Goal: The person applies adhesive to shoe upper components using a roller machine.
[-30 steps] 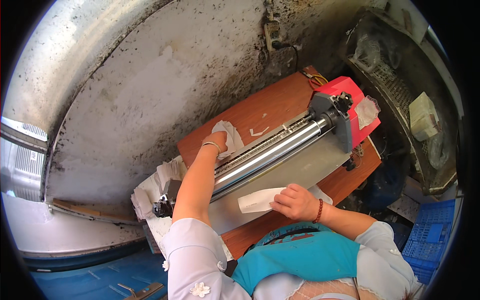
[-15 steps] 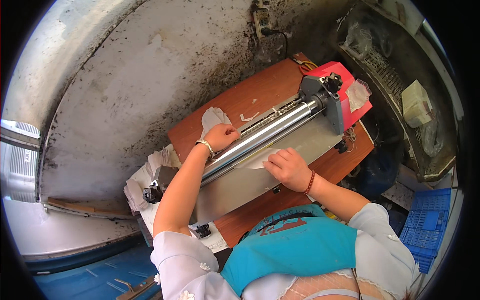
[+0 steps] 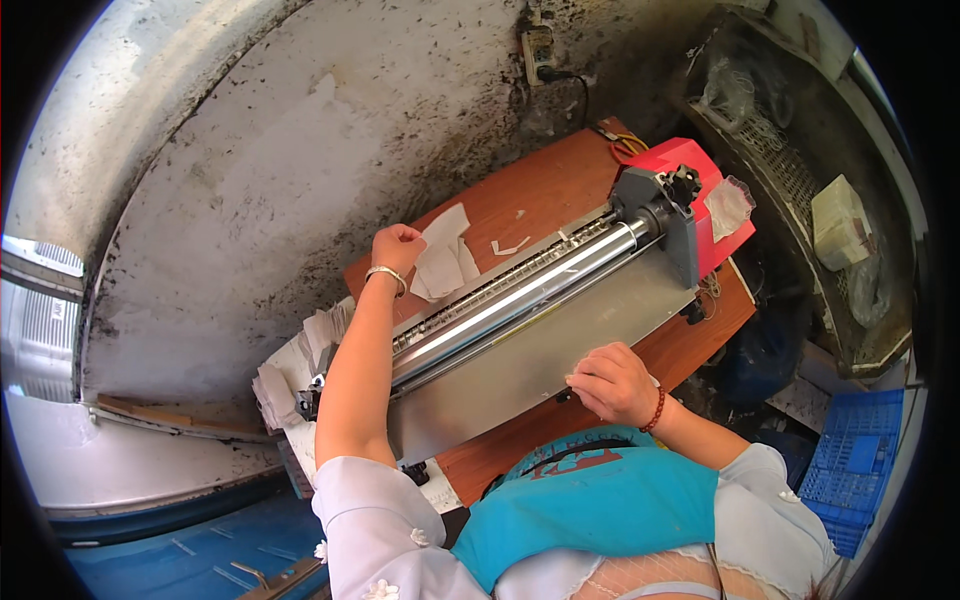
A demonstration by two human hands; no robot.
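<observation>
A machine with a long shiny metal roller (image 3: pixel 520 292) lies diagonally before me, with a flat metal plate (image 3: pixel 500 372) along its near side. Behind the roller, my left hand (image 3: pixel 397 250) is closed in a pinch on the edge of a thin white piece (image 3: pixel 447 232), paper or cloth. More white pieces (image 3: pixel 446 272) lie under and beside it on the brown board. Over the plate's near edge, my right hand (image 3: pixel 615 385) has its fingers curled together. Whatever may be between them is too small to make out.
A red housing (image 3: pixel 683 157) with black knobs closes the machine's right end; a crumpled clear wrapper (image 3: pixel 729 208) rests on it. Stacked pale pieces (image 3: pixel 322 332) stand at the left end. Narrow scraps (image 3: pixel 508 246) lie behind the roller. A blue crate (image 3: pixel 850 460) is at right.
My left hand has moved off the roller toward the far left and pinches a white piece. My right hand has drawn back toward me; the white piece by it at the roller is gone from there.
</observation>
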